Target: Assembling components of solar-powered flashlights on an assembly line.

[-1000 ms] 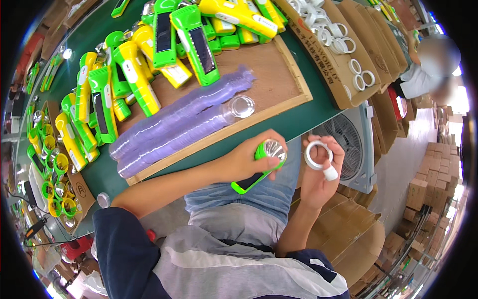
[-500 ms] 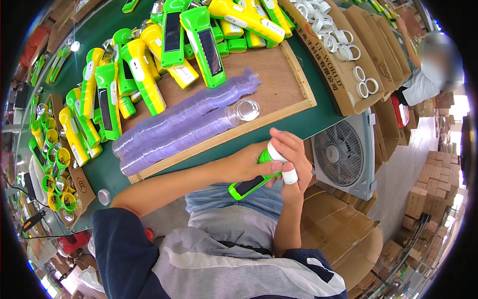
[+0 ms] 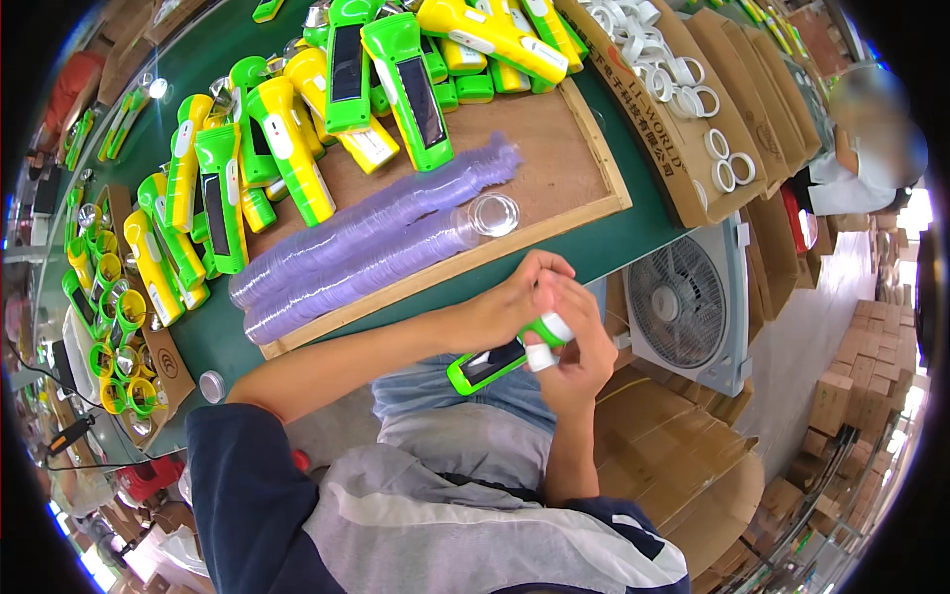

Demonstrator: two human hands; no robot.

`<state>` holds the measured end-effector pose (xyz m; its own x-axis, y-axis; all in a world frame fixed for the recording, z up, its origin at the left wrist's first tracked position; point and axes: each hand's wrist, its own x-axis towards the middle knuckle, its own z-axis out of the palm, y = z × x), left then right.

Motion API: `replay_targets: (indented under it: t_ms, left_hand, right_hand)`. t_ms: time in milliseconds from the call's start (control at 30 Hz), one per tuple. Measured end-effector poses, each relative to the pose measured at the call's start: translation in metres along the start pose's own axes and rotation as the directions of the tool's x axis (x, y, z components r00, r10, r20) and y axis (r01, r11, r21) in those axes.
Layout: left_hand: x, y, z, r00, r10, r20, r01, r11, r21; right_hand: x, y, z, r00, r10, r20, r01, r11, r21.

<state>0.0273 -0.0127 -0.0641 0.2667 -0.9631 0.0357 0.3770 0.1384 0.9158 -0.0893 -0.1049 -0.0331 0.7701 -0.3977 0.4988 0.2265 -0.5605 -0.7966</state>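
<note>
Above my lap, just off the table's near edge, a green flashlight [image 3: 487, 367] with a dark panel on its handle is tilted, its head up to the right. A white ring [image 3: 557, 327] sits at the head end. My right hand [image 3: 586, 348] is closed round the head end, with a white band [image 3: 540, 357] round one finger. My left hand [image 3: 503, 305] is closed against the upper side of the head, its fingertips meeting the right hand's. The overlapping fingers hide the flashlight's front and part of the left hand's grip.
A wooden-rimmed board [image 3: 584, 210] bears two rows of clear discs [image 3: 376, 259] and a pile of green and yellow flashlights [image 3: 287, 148]. White rings fill a cardboard box [image 3: 653, 129] at right. A fan [image 3: 683, 302] stands beside the table. Flashlight heads [image 3: 124, 342] fill a box at left.
My left hand has slid up off the flashlight's handle toward its head. My right hand has turned, its banded finger moving left and down. The flashlight has shifted slightly left.
</note>
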Motion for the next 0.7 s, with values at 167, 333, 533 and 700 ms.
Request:
replay_targets:
  t_ms: [167,333,533,700]
  left_hand:
    - [-0.007,0.026,0.011,0.981,-0.155,0.117,0.161,0.986,-0.044]
    - [-0.008,0.041,0.012,0.941,-0.317,0.12,0.296,0.941,0.165]
    - [-0.013,0.031,0.011,0.958,-0.257,0.129,0.243,0.963,0.119]
    - [-0.019,0.036,0.025,0.973,-0.231,0.002,0.211,0.894,0.396]
  right_hand:
    - [0.014,0.0,-0.016,0.882,0.336,-0.331,-0.255,0.93,0.263]
    - [0.031,-0.001,-0.027,0.986,0.099,-0.137,-0.057,0.958,0.281]
    - [0.035,-0.001,-0.027,0.997,0.026,-0.073,-0.011,0.978,0.207]
    - [0.034,-0.055,-0.038,0.972,0.235,-0.015,-0.22,0.881,-0.42]
